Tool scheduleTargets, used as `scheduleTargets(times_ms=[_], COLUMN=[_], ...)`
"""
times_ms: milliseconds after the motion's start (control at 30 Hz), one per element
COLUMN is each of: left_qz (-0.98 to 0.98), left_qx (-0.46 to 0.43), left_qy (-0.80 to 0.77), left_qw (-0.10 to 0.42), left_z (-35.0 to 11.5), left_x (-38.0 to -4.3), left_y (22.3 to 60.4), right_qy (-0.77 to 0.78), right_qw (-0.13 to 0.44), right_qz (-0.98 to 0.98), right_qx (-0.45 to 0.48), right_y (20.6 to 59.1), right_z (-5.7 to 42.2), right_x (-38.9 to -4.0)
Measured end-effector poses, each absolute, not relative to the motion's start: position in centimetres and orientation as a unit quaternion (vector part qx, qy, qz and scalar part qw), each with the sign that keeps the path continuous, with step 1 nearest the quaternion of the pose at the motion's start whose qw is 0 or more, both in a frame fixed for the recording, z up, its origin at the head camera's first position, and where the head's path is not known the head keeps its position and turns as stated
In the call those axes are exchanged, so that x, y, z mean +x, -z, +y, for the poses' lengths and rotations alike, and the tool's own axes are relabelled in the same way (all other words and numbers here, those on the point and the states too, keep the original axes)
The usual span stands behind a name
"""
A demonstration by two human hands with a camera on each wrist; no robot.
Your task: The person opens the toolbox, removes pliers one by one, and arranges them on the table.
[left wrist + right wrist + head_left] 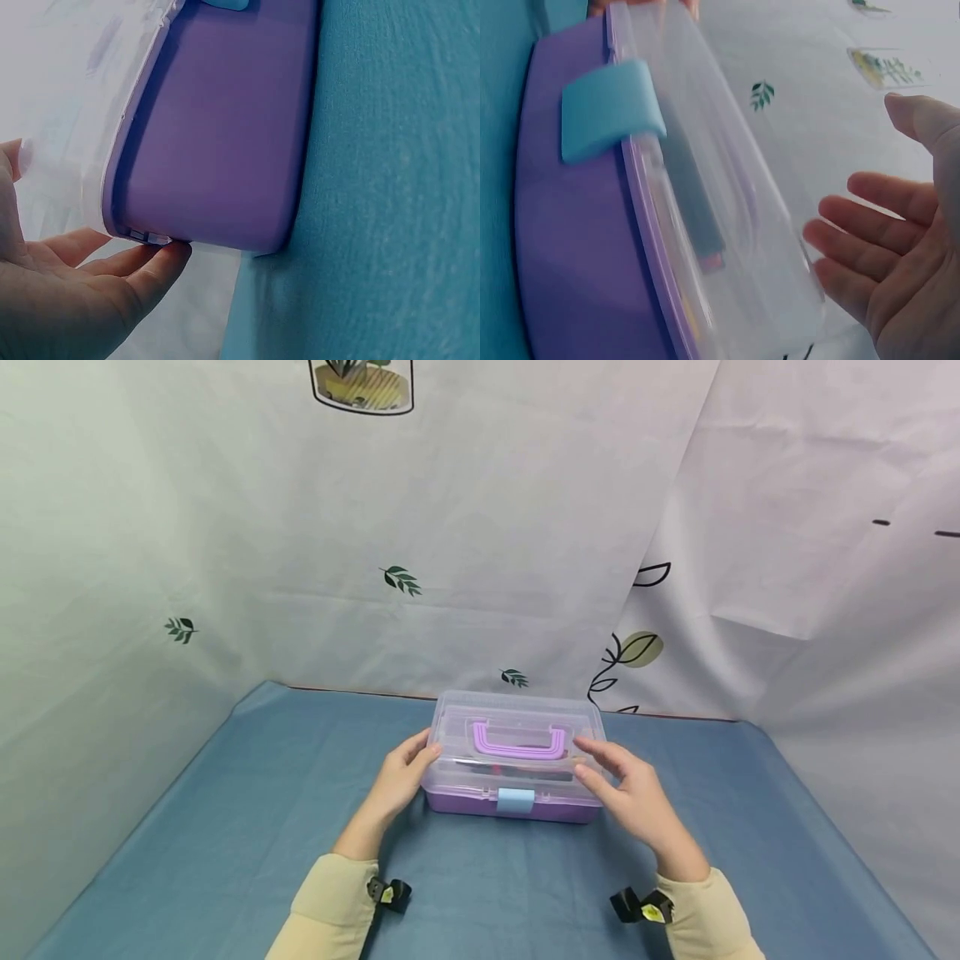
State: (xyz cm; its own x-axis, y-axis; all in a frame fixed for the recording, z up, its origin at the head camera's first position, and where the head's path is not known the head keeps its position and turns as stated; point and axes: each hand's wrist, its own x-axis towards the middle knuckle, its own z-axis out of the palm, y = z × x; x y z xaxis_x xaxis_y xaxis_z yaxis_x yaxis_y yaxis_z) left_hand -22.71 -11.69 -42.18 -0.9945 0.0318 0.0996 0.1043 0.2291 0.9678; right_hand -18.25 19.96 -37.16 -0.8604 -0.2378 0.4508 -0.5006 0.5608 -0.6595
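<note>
A plastic storage box point(465, 803) with a purple base, see-through lid point(457, 718) and light blue latch point(515, 801) stands on the blue cloth. Its purple carry handle point(519, 750) lies folded on the lid, and the latch overlaps the lid's front edge. My left hand point(397, 777) grips the box's left end, thumb on the lid and fingers against the side by the rim point(154, 238). Over the lid's right part is my right hand point(630, 789), thumb and fingers spread and holding nothing; the right wrist view shows its fingers point(862, 251) beside the lid.
Inside the box, blurred through the lid, lies a dark long item point(694, 187). Blue cloth point(225, 827) covers the table. Pale fabric walls point(480, 527) with leaf prints rise behind and at both sides, the back one close behind the box.
</note>
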Motion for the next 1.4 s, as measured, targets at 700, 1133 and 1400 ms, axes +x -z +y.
scheduleTargets(times_ms=[700,1133,1400], left_qz=[-0.785,-0.787,-0.783], left_qx=[-0.041,-0.045,-0.047], left_qy=[0.618,0.615,0.62], left_qw=[0.019,0.017,0.02], left_z=[-11.8,-11.9,-11.8], left_x=[-22.7,-22.6,-22.6], left_y=[42.2,42.3,42.4], right_qy=[-0.479,-0.423,-0.517], right_qw=[-0.134,-0.187,-0.244], right_qz=[-0.842,-0.868,-0.814], right_qx=[0.21,0.182,0.101], right_y=[38.9,40.5,41.3], right_z=[16.9,15.5,15.1], right_x=[-18.3,-18.2,-17.9])
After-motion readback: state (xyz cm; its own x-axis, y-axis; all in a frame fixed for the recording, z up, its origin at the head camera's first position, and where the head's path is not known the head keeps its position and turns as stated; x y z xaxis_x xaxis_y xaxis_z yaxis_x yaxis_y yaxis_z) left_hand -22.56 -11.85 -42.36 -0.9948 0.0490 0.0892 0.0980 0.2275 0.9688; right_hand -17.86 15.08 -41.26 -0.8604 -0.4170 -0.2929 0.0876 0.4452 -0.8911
